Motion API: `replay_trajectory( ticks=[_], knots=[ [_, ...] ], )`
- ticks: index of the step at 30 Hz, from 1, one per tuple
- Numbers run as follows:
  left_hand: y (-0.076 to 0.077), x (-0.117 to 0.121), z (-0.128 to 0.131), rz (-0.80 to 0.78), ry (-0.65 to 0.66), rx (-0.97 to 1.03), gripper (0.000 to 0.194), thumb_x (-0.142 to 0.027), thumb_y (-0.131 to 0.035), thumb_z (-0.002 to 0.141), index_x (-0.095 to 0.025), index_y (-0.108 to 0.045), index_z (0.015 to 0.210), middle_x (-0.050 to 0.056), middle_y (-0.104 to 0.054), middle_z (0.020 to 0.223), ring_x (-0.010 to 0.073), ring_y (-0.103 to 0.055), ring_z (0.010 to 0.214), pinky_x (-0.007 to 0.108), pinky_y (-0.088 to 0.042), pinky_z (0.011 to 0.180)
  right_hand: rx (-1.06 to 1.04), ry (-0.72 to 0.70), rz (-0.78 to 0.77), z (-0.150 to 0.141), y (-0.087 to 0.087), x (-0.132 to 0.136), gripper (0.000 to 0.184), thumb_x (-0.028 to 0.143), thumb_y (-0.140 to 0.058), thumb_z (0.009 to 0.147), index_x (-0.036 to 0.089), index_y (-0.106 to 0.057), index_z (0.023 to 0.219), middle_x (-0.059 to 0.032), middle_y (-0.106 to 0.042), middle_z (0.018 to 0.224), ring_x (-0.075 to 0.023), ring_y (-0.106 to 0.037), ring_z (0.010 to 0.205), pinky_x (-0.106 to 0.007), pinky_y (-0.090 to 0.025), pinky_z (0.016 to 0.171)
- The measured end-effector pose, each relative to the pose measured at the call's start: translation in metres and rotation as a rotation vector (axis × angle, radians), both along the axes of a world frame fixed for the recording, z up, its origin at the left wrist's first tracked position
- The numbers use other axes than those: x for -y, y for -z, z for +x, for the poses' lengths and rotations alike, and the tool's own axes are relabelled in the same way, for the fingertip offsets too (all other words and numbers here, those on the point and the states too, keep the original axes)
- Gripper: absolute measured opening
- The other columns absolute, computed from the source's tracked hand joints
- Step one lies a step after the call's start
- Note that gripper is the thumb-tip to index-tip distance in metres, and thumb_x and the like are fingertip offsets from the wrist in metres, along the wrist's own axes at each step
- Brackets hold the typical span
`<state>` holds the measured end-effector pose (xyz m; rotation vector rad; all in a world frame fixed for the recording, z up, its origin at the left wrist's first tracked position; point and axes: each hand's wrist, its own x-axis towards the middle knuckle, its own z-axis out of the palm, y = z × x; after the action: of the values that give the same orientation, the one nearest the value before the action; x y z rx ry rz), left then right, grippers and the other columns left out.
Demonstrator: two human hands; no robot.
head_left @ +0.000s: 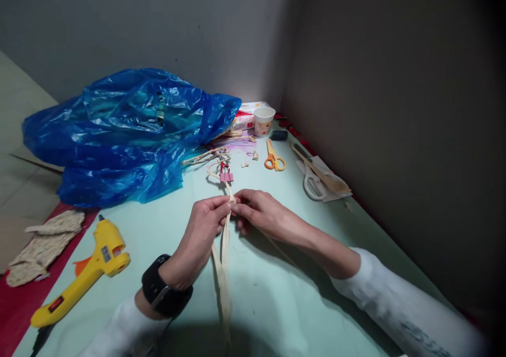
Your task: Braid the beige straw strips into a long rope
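Pale flat strands (224, 262) run down the middle of the table toward me, gathered at the top into a thin braid or cord. My left hand (205, 220) pinches them just below a pink binder clip (226, 177). Meeting it from the other side, my right hand (263, 212) pinches the same spot with thumb and forefinger. One thin strand trails out under the right wrist. Beyond the clip, the cord curls into a loop on the table. Some of the right fingers are hidden behind the work.
Left lie a yellow glue gun (89, 272) and a woven straw piece (47, 246). A large blue plastic bag (130, 130) fills the back left. Farther back are a paper cup (264, 121), orange-handled scissors (273, 156), dark thread spool (279, 135) and white-handled scissors (313, 184).
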<state>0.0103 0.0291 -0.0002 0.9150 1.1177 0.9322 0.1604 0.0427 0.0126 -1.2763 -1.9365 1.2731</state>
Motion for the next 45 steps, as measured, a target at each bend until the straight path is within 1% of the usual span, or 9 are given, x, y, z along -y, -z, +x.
replay_trajectory(
  ticks=[4,9,14,17,23,33,36,40,45],
  knots=[
    [-0.001,0.001,0.002,-0.025,-0.055,-0.034,0.019,-0.022,-0.069,0.068,-0.014,-0.073,0.086,-0.006,-0.047,0.052,0.0028,-0.029,0.044,0.016,-0.019,0.042,0.002,0.120,0.017,-0.005,0.009,0.000,0.020,0.031,-0.052,0.089,0.014,-0.063,0.089,-0.0008,-0.062,0.074,-0.0118,-0.051,0.066,-0.023,-0.034,0.059],
    [0.002,0.002,0.006,-0.003,-0.115,-0.088,0.019,-0.023,-0.066,0.069,-0.013,-0.069,0.085,-0.003,-0.057,0.055,0.0091,-0.046,0.051,0.020,-0.033,0.049,-0.090,0.210,-0.029,-0.006,0.018,0.004,0.024,0.031,-0.054,0.087,0.014,-0.064,0.101,0.0020,-0.058,0.066,-0.0109,-0.049,0.060,-0.022,-0.033,0.055],
    [0.005,0.002,0.004,0.114,-0.135,-0.204,0.033,-0.020,-0.064,0.073,-0.022,-0.050,0.103,-0.007,-0.062,0.059,0.0074,-0.041,0.044,0.021,-0.036,0.054,-0.127,0.187,-0.030,-0.006,0.020,0.004,0.025,0.027,-0.047,0.090,0.013,-0.066,0.080,-0.0003,-0.063,0.068,-0.0094,-0.046,0.059,-0.022,-0.032,0.056],
    [0.003,0.004,0.003,0.208,-0.121,-0.333,0.030,-0.021,-0.061,0.077,-0.025,-0.043,0.101,-0.006,-0.064,0.065,0.0128,-0.055,0.057,0.024,-0.040,0.062,-0.100,0.165,0.009,-0.007,0.020,0.002,0.028,0.025,-0.047,0.089,0.014,-0.066,0.073,0.0006,-0.060,0.064,-0.0094,-0.045,0.059,-0.022,-0.031,0.055],
    [-0.004,0.012,0.004,0.452,-0.012,-0.871,0.015,-0.022,-0.048,0.086,-0.025,-0.047,0.100,0.001,-0.070,0.081,0.0214,-0.063,0.075,0.030,-0.039,0.070,-0.078,0.199,0.049,-0.007,0.022,0.003,0.023,0.024,-0.049,0.087,0.014,-0.064,0.073,0.0020,-0.058,0.059,-0.0092,-0.048,0.055,-0.021,-0.032,0.053],
    [-0.009,0.011,-0.002,0.595,0.062,-1.155,0.017,-0.024,-0.048,0.088,-0.020,-0.065,0.085,0.006,-0.069,0.082,0.0222,-0.061,0.076,0.030,-0.037,0.069,0.087,0.258,0.210,-0.011,0.017,0.007,0.014,0.019,-0.051,0.081,0.017,-0.062,0.073,0.0008,-0.061,0.063,-0.0109,-0.048,0.057,-0.022,-0.029,0.055],
    [-0.015,0.011,-0.005,0.584,0.082,-1.185,0.019,-0.025,-0.049,0.087,-0.019,-0.063,0.075,0.006,-0.065,0.077,0.0211,-0.057,0.072,0.030,-0.035,0.067,0.122,0.269,0.261,-0.012,0.014,0.010,0.015,0.020,-0.050,0.082,0.017,-0.061,0.073,0.0010,-0.060,0.063,-0.0111,-0.047,0.057,-0.023,-0.028,0.055],
    [-0.022,0.020,-0.006,0.451,0.133,-1.060,0.026,-0.029,-0.044,0.089,-0.022,-0.052,0.066,0.001,-0.059,0.062,0.0187,-0.051,0.059,0.029,-0.031,0.059,0.131,0.285,0.276,-0.015,0.012,0.014,0.016,0.019,-0.048,0.084,0.017,-0.061,0.073,0.0007,-0.060,0.063,-0.0112,-0.048,0.057,-0.023,-0.029,0.056],
    [-0.007,0.043,0.009,0.471,0.187,-1.118,0.022,-0.022,-0.037,0.091,-0.019,-0.058,0.084,0.009,-0.067,0.070,0.0232,-0.059,0.060,0.032,-0.032,0.059,-0.123,0.242,0.130,-0.017,0.018,0.013,0.018,0.023,-0.050,0.084,0.016,-0.061,0.071,0.0008,-0.058,0.062,-0.0114,-0.050,0.059,-0.022,-0.034,0.057]
  ],
)
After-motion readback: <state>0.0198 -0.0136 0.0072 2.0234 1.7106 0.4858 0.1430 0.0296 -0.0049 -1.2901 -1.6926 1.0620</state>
